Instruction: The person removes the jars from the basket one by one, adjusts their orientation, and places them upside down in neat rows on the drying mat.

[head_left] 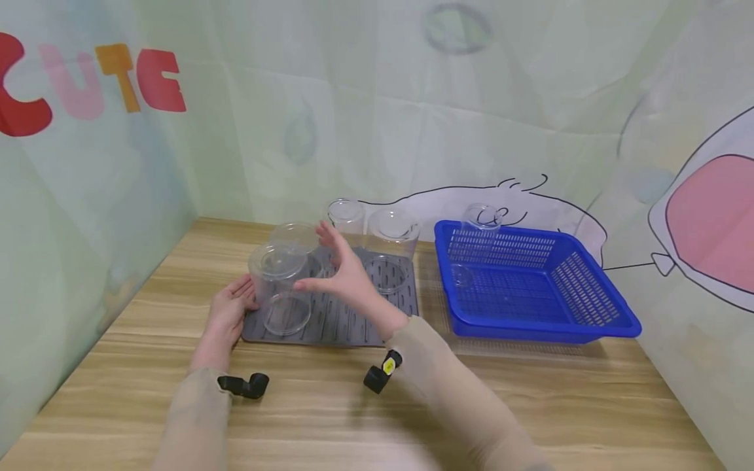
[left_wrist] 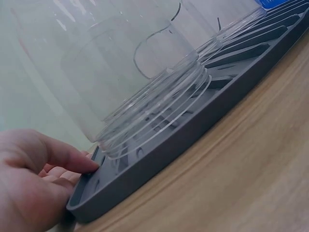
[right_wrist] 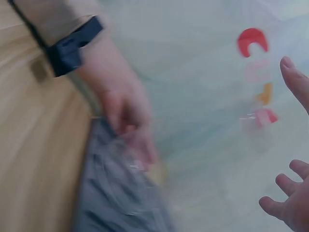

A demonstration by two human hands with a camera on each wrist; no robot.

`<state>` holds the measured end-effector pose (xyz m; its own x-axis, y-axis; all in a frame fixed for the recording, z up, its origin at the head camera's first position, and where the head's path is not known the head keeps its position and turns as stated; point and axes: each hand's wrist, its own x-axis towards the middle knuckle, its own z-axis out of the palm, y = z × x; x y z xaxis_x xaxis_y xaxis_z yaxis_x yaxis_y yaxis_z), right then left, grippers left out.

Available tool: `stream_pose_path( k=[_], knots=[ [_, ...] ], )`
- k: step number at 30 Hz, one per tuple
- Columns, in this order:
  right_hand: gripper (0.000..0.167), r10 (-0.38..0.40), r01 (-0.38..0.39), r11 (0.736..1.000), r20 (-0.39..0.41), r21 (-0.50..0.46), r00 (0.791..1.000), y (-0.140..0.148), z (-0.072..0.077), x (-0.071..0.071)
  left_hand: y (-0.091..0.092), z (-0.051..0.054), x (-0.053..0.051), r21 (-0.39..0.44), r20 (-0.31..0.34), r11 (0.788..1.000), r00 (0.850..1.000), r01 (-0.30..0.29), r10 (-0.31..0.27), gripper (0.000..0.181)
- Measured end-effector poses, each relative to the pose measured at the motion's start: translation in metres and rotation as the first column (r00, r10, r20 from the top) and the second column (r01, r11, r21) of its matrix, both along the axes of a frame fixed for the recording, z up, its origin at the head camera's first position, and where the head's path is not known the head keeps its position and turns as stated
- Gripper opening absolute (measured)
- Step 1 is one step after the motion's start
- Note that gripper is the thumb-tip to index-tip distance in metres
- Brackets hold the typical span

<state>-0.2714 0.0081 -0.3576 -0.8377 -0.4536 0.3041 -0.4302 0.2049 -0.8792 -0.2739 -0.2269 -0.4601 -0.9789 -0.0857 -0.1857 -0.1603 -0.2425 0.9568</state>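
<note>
A grey ridged draining mat lies on the table with several clear plastic cups on it. My left hand is at the mat's left edge; in the left wrist view its thumb lies over the rim, with the other fingers on the outer side, pinching the edge. Close to that hand stands the front-left clear cup. My right hand is raised above the mat, thumb and fingers spread, holding nothing. Behind it are a wide clear cup and a narrower clear cup.
Right of the mat sits a blue plastic basket with slotted walls. One tall clear cup stands inside at its left end. A pale printed curtain closes off the back and sides of the wooden table.
</note>
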Motion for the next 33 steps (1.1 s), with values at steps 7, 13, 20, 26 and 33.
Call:
stream_pose_path(
  k=[7, 13, 20, 26, 33],
  knots=[
    [0.124, 0.063, -0.081, 0.982, -0.109, -0.168, 0.992, 0.044, 0.043, 0.002, 0.0, 0.0, -0.001, -0.003, 0.0, 1.0, 1.0, 0.001, -0.001, 0.084],
    [0.133, 0.027, -0.06, 0.967, -0.134, -0.249, 0.991, 0.087, 0.075, -0.003, 0.0, 0.0, 0.0, -0.013, -0.011, 1.0, 1.0, 0.007, -0.007, 0.084],
    [0.126, -0.061, 0.015, 0.935, -0.12, -0.353, 0.991, 0.135, 0.086, -0.016, 0.0, 0.0, 0.001, -0.019, 0.01, 1.0, 1.0, -0.001, 0.001, 0.084],
    [0.105, -0.116, 0.085, 0.898, -0.045, -0.431, 0.992, 0.173, 0.082, -0.035, 0.0, -0.003, 0.001, -0.021, 0.01, 1.0, 1.0, -0.005, 0.006, 0.084],
    [0.072, -0.244, 0.252, 0.874, 0.072, -0.417, 0.967, 0.215, 0.072, -0.058, 0.0, -0.002, 0.001, -0.018, 0.012, 1.0, 1.0, -0.013, 0.013, 0.084]
  ],
)
